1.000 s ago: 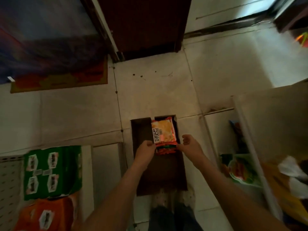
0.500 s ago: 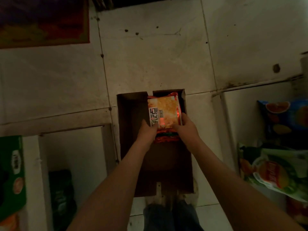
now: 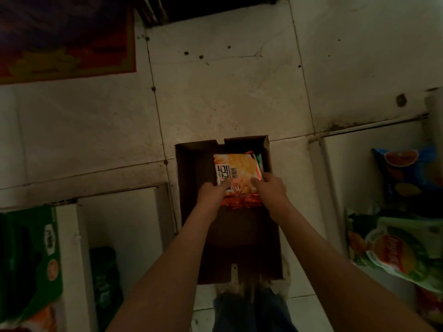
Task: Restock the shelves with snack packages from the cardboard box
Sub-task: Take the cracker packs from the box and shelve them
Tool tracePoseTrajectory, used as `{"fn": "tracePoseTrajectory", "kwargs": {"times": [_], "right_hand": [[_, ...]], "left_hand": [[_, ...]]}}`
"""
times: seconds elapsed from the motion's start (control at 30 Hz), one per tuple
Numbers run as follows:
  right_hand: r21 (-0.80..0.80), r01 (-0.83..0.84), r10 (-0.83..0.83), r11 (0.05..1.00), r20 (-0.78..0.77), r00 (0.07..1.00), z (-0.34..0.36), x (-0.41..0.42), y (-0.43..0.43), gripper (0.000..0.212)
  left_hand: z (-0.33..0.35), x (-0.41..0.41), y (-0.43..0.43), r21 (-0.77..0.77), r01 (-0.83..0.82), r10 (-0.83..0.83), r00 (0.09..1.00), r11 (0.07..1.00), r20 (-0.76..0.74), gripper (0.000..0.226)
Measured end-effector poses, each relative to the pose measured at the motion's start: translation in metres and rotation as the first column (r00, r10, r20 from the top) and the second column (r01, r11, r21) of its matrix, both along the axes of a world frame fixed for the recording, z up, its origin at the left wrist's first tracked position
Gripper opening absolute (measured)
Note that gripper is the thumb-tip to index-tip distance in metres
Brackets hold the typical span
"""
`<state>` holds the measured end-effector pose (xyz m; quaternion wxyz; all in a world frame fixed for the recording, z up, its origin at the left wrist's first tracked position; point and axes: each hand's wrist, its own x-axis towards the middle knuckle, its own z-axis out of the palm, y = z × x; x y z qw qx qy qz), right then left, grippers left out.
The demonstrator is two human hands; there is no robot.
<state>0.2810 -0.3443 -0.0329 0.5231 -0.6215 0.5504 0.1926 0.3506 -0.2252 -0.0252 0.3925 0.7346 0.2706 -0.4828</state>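
On the grimy tiled floor (image 3: 215, 104) sat a cardboard box (image 3: 191, 168); over it, the left hand (image 3: 212, 191) and right hand (image 3: 272, 188) gripped an orange snack packet (image 3: 239, 171), its lettering unreadable.

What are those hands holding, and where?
Both hands, left and right, grip an orange snack package by its near end, over the cardboard box.

orange snack packages (image 3: 236, 174) stacked flat at cardboard box's (image 3: 191, 212) far end
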Motion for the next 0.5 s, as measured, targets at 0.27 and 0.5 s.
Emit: {"fn": "tracePoseTrajectory", "kwargs": {"times": [0.27, 0.5], "right_hand": [[0.23, 0.246, -0.275, 0.942, 0.102, 0.956, 0.156, -0.021, -0.002, 0.029], [0.558, 0.275, -0.471, 0.783, 0.243, 0.848, 0.337, -0.047, -0.019, 0.032]], "left_hand": [[0.145, 0.0, 0.009, -0.178, -0.043, 0.05, 0.998, 0.983, 0.034, 0.032], [0.334, 0.007, -0.009, -0.382, 0.065, -0.04, 0.997, 0.922, 0.074, 0.027]]}}
